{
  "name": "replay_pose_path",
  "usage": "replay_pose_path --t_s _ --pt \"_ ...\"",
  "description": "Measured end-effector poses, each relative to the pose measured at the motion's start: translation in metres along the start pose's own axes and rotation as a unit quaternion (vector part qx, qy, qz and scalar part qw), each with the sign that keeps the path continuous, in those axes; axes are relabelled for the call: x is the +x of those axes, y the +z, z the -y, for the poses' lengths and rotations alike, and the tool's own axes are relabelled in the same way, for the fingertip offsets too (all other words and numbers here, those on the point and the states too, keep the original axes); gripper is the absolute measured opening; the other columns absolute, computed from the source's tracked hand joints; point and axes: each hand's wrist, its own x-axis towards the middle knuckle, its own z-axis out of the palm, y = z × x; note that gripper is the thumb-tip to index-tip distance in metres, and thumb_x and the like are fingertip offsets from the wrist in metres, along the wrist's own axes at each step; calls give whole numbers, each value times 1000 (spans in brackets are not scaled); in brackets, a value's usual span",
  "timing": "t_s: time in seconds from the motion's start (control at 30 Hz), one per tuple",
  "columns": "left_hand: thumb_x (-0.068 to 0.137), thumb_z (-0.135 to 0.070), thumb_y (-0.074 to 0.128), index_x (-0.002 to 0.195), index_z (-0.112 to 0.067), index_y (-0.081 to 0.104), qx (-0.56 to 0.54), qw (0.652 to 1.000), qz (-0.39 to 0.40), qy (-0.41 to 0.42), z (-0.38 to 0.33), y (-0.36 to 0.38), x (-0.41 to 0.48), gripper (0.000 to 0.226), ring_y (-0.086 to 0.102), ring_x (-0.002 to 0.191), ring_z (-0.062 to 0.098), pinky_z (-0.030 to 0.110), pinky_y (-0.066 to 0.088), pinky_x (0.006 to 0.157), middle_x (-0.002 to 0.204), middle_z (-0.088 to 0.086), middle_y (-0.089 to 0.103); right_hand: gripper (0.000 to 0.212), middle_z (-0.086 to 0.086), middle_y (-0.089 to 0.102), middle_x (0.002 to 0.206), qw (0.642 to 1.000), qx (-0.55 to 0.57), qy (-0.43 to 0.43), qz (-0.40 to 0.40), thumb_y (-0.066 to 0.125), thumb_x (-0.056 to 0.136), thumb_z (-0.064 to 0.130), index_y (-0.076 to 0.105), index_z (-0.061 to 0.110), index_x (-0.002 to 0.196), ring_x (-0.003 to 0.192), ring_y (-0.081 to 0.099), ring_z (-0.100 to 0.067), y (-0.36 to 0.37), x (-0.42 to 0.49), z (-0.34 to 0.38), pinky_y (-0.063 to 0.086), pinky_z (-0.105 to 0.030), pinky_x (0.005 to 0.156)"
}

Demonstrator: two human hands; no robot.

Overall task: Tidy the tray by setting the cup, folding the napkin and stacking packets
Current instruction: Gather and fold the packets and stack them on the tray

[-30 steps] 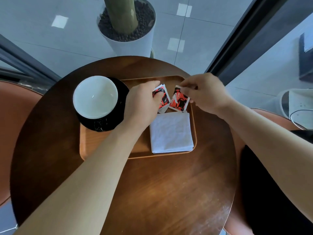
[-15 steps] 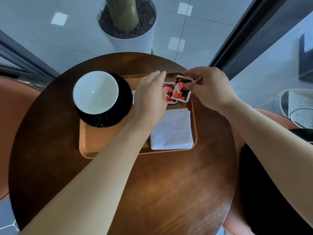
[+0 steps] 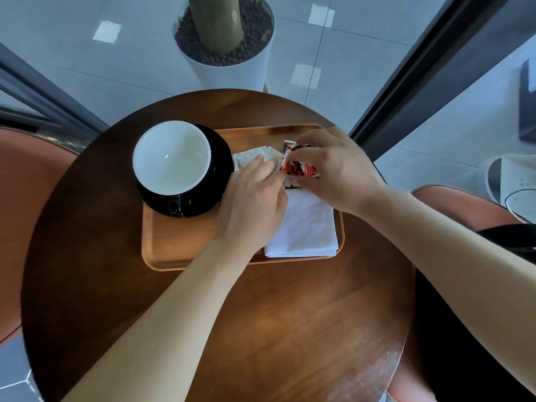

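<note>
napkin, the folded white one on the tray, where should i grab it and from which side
Take the napkin by its near right corner, coming from the tray's front edge. It lies flat, its layered edges face you there, and that corner is clear, while the right hand and left hand cover its far and left sides.

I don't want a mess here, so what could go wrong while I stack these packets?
The left hand works right beside the black cup with the white inside, so a nudge might shift it. The red printed packets, pinched by the right hand, could slip onto the folded white napkin.
</note>
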Motion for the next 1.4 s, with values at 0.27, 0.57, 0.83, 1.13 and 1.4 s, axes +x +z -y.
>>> replay_pose_path --t_s 0.27,0.57,0.83,1.13,1.4 --pt "94 -13 55 135 -10 58 -11 999 34 -3 4 -5 0 41 40 144 29 45 39 109 147 6 54 23 -8 65 115 999 -40 3 -3 70 86 15 76 21 108 110 54 -36 0 11 0 52 -45 84" --pt "96 -16 52 129 -8 62 -7 1000 26 -4 1 -3 -1 35 40 143 33 45 41 107 144 10 55 44 -9 64 122 996 -15 69 -50 82 76 25 70 13 117 109 56 -36 2 8 4 51 -42 85" --pt "95 -22 50 135 -16 58 14 999 28 8 -11 -1 7 41 37 143 34 47 34 105 149 -1 51 31 -9 69 113 996 -7 79 -39 81 76 17 75 9 106 103 60 -37 -4 11 -1 51 -44 83" --pt "87 -11 67 132 -7 55 -49 999 -8 -11 -14 2 4 46 44 139 41 55 39 106 132 16 63 34 -11 68 120 998 19 58 -21 79 80 12 74 8 113 111 59 -35 -5 10 -3 50 -43 87" --pt "90 -14 62 133 -9 54 -57 998 -9 -18 -13 1 2 43 38 143 37 52 34 111 136 10 61 35 -12 65 116 998 11 46 -33 77 81 11 74 15 115 102 55 -36 -5 13 0 45 -36 80"
